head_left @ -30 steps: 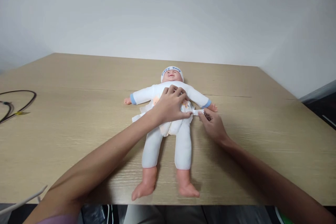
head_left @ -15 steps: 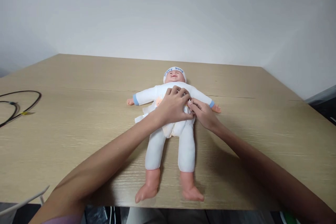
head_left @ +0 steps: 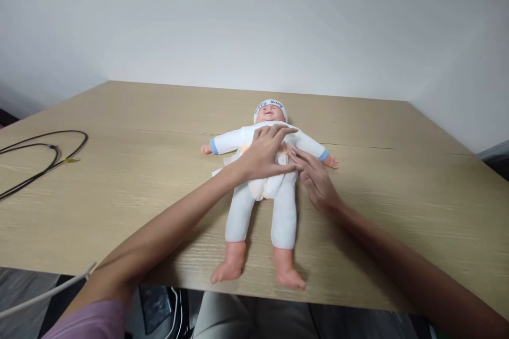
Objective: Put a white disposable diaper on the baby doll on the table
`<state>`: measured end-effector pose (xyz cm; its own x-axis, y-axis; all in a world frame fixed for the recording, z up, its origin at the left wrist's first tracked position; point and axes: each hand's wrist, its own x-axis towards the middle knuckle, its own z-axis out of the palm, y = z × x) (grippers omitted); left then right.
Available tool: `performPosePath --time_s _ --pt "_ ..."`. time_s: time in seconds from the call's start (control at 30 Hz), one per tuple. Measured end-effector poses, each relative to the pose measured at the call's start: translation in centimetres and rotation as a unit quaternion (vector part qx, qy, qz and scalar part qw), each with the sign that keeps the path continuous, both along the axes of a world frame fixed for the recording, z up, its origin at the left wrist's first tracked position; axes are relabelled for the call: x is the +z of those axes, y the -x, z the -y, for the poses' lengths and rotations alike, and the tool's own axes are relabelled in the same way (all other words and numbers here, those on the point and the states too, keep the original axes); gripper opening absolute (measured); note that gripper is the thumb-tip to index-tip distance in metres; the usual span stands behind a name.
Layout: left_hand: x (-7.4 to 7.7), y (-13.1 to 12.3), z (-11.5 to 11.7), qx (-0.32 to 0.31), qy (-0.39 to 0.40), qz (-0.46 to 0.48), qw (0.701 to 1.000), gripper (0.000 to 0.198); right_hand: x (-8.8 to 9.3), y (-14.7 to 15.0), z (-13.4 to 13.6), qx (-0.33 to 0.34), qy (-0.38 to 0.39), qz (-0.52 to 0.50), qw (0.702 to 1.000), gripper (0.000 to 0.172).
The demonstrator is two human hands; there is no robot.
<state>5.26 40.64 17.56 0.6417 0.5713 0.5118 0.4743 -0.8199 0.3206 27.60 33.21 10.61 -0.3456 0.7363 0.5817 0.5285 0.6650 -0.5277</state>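
A baby doll (head_left: 284, 222) in a white suit with blue cuffs lies on its back, feet toward me, wearing a white headband with blue lettering. Around its hips is a white diaper (head_left: 273, 185) with orange print. One loose diaper tab (head_left: 229, 160) sticks out on the left side. My left hand (head_left: 265, 152) rests over the doll's belly, fingers stretched and thumb apart, hiding much of the diaper's front. At the doll's right-hand side in view, my right hand (head_left: 316, 177) touches the diaper's edge with its fingers extended.
The doll lies on a wooden table (head_left: 131, 201). Looped black cables (head_left: 43, 172) with a yellow tag lie at the left. A white cable (head_left: 47, 294) crosses the lower left corner near my arm. Behind the table stands a pale wall (head_left: 254, 26).
My left hand's curled fingers have straightened out. My right hand has let go of its pinch at the diaper's side and its fingers are now extended. The camera view has shifted slightly.
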Motion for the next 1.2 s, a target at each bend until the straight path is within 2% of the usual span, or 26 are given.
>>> performPosePath --time_s 0.1,0.2,0.33,0.43,0.6,0.7,0.8,0.87,0.93,1.0,1.1,1.2 --pt "-0.6 3.2 0.4 0.004 -0.006 0.11 0.994 0.049 0.2 -0.4 0.1 -0.045 -0.025 -0.009 0.999 0.049" --pt "-2.5 8.1 0.6 0.08 0.003 0.139 0.987 0.031 0.2 -0.5 0.4 -0.105 -0.053 -0.04 0.992 0.05" --pt "-5.6 14.5 0.4 0.206 0.065 0.082 0.973 0.031 0.6 0.1 0.1 -0.136 -0.03 -0.07 0.988 0.052" --pt "-6.7 16.9 0.3 0.233 0.101 0.011 0.967 0.037 2.3 1.6 -0.8 -0.127 -0.013 -0.036 0.991 0.051" --pt "-6.7 16.3 0.9 0.226 0.153 -0.059 0.96 0.04 6.7 6.3 -3.4 -0.032 0.023 0.014 0.999 0.048" --pt "-6.6 15.6 1.4 0.219 0.159 -0.073 0.96 0.037 8.1 8.6 -5.1 0.02 0.043 0.084 0.995 0.045" --pt "-6.4 15.7 1.6 0.215 0.173 -0.056 0.96 0.037 7.9 9.5 -6.5 0.025 0.071 0.155 0.985 0.051" --pt "-5.9 16.0 1.5 0.201 0.25 -0.023 0.947 0.044 7.3 9.5 -7.1 0.015 0.087 0.17 0.981 0.052" --pt "-5.1 16.2 1.4 0.172 0.356 0.034 0.918 0.052 6.9 9.3 -7.3 0.009 0.096 0.163 0.982 0.05" --pt "-4.1 15.9 1.2 0.139 0.419 0.109 0.891 0.055 6.7 9.2 -7.4 0.013 0.108 0.148 0.983 0.048" --pt "-2.3 14.1 0.8 0.117 0.415 0.18 0.884 0.054 6.7 9.2 -7.5 0.017 0.133 0.124 0.983 0.049" --pt "-0.6 10.6 0.2 0.123 0.402 0.193 0.887 0.05 6.6 9.5 -7.6 0.013 0.14 0.072 0.988 0.055"
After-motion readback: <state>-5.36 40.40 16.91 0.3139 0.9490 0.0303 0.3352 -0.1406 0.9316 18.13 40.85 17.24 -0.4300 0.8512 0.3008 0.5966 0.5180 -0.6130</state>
